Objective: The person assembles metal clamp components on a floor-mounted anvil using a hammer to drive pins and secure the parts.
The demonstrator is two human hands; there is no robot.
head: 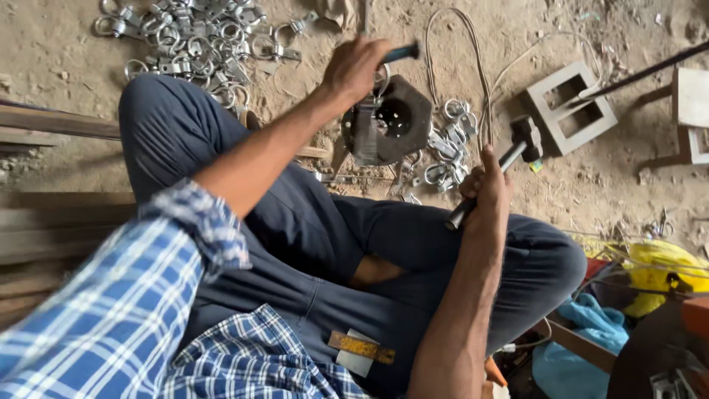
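A sandy dirt floor (66, 52) lies under a seated person in dark trousers and a blue checked shirt; the left hand (356, 68) is clenched around a dark-handled tool (402, 52) just above a heavy metal block (390, 122) with a round hole, set on the ground before the knees; the right hand (484, 188) grips the steel handle of a hammer (517, 148), its head raised beside the block; a heap of ring clamps (199, 37) lies beyond the left knee, more ring clamps (447, 148) between block and hammer.
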